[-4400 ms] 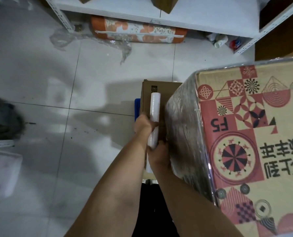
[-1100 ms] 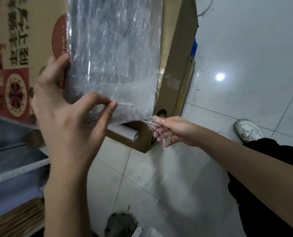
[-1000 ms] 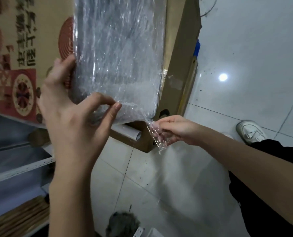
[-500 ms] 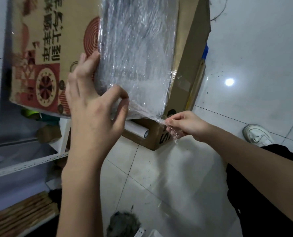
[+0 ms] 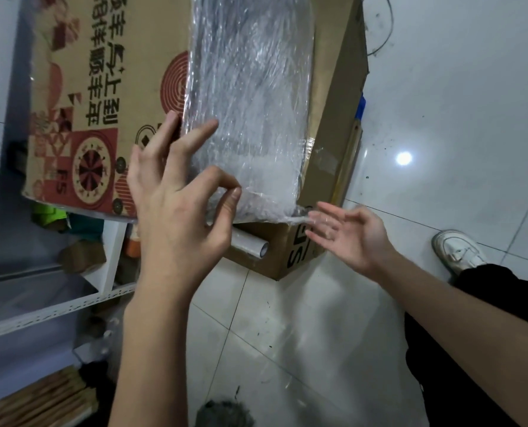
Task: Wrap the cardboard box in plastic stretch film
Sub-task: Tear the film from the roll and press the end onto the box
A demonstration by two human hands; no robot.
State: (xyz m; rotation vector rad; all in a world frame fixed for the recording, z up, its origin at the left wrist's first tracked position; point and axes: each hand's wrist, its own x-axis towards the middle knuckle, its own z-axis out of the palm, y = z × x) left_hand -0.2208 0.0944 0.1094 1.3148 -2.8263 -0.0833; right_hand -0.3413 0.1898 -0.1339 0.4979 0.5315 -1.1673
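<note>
Starting at far left: white metal shelving (image 5: 56,306) with clutter under it, and wooden slats (image 5: 35,399) at the bottom corner. Printed cardboard box (image 5: 102,103) hangs tilted at upper left-centre, its patterned face toward the shelving, its end face covered in layered stretch film (image 5: 250,112) (wrinkled, several passes by the look of it). Left hand (image 5: 176,217) is against the box at the film's edge: two fingers lie straight on the corner, thumb and a curled finger meet near the film's lower edge; cannot tell if that grip actually has film in it. Just below, a film roll (image 5: 250,243) lies on a plain brown carton (image 5: 299,251) behind the box. Right hand (image 5: 349,235) is spread open, palm up, holding nothing firmly, with a thin strand of film (image 5: 299,218) running from the box's lower corner onto its fingertips. White shoe (image 5: 458,251) and tiled floor (image 5: 441,103) at right. Judgement: wrapping looks mostly done, at least on this face. Left to do: stick the loose tail down flat. Other faces not visible, so full coverage unconfirmed.
</note>
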